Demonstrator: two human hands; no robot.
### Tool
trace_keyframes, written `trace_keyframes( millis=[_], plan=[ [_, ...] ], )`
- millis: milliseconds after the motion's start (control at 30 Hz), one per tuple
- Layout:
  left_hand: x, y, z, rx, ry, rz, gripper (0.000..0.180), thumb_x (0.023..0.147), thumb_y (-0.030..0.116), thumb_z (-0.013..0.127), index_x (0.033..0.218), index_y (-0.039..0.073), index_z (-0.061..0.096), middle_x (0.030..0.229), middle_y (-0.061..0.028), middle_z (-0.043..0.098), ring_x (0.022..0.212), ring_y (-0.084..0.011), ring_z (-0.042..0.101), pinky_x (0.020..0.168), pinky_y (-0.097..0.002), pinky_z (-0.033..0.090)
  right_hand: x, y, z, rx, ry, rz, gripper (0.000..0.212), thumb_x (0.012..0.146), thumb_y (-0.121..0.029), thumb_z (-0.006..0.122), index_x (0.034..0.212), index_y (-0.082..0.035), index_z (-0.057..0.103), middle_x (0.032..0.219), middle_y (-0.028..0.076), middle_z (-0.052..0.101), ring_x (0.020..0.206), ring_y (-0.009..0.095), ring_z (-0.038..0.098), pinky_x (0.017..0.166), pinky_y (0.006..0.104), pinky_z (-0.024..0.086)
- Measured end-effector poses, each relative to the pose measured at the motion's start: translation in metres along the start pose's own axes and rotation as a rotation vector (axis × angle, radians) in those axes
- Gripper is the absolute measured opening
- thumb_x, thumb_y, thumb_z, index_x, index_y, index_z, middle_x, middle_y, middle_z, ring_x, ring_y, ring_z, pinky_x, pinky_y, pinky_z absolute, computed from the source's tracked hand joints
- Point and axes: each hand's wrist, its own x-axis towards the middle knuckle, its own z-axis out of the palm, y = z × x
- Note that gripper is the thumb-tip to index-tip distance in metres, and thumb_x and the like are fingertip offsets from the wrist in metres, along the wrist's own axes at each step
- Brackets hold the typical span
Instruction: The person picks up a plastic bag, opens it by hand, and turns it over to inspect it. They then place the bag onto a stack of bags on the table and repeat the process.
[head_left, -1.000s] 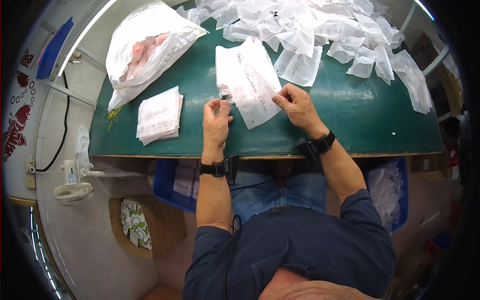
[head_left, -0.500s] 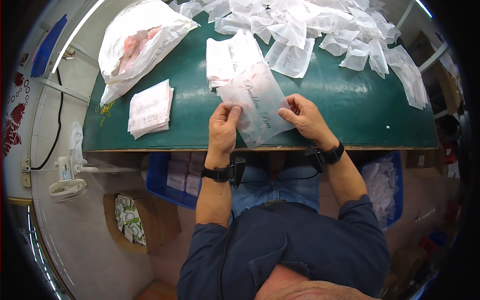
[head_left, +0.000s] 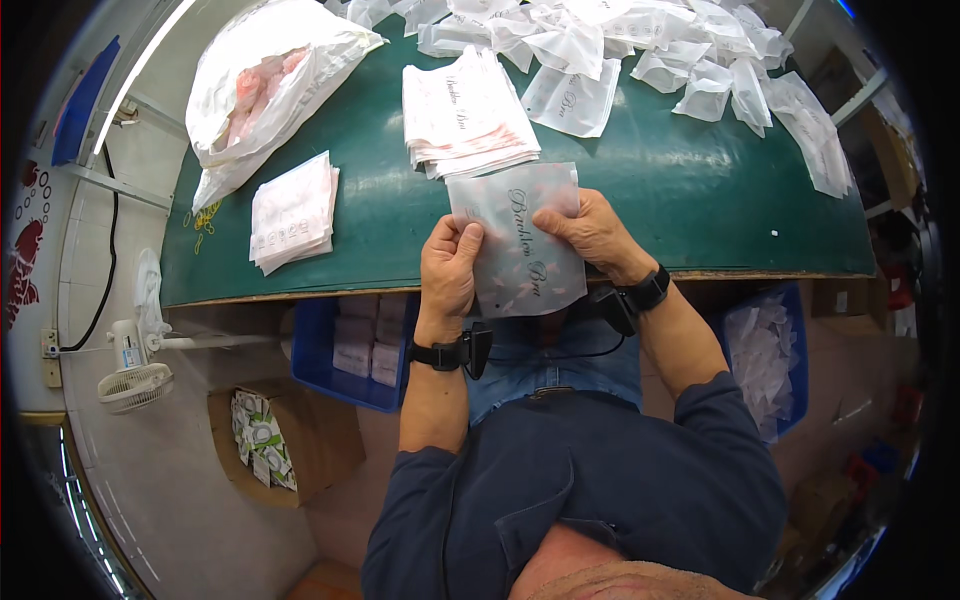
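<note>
Between my two hands a frosted plastic bag (head_left: 525, 262) with dark script print hangs at the table's near edge, and pinkish patches show through it. My left hand (head_left: 450, 265) pinches its left side, thumb on top. My right hand (head_left: 598, 235) grips the upper right side, its thumb lying across the front. Just beyond the held bag lies a stack of similar printed bags (head_left: 465, 115). To the left rests a smaller stack of bags (head_left: 293, 212). A single frosted bag (head_left: 572, 97) lies right of the larger stack.
Loose frosted bags (head_left: 690, 50) are heaped along the far side of the green table (head_left: 720, 215). A large white sack (head_left: 225, 150) with pink items stands far left, near yellow bands (head_left: 203, 222). Below are blue bins (head_left: 350, 392), a cardboard box (head_left: 330, 440) and a fan (head_left: 135, 385).
The held bag has come nearer to me, off the larger stack, and now hangs more upright. My right hand has shifted to its upper right side, thumb across the front. The view has shifted slightly.
</note>
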Motion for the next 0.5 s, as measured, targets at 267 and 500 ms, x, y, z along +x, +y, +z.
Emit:
trace_keyframes(
  millis=[267, 500],
  plan=[
    [-0.004, -0.001, 0.008, 0.282, 0.266, 0.260, 0.019, 0.101, 0.015, 0.062, 0.113, 0.000, 0.061, 0.103, -0.0052, 0.065, 0.079, -0.0089, 0.060, 0.075, -0.0227, 0.050, -0.004, -0.005, 0.006, 0.055, 0.027, -0.009, 0.023, 0.093, -0.020, 0.075, 0.106, -0.001, 0.070, 0.091, -0.001, 0.069, 0.079, 0.006, 0.058, 0.070, 0.0232, 0.050],
    [-0.029, 0.022, 0.042, 0.800, 0.138, 0.341, 0.018, 0.100, 0.017, 0.065, 0.107, 0.001, 0.066, 0.103, -0.0036, 0.063, 0.074, -0.0088, 0.055, 0.066, -0.0230, 0.044, -0.011, 0.002, 0.024, -0.194, 0.032, -0.229, 0.023, 0.091, -0.016, 0.075, 0.107, 0.000, 0.069, 0.089, 0.001, 0.069, 0.080, 0.008, 0.059, 0.070, 0.0252, 0.050]
  ],
)
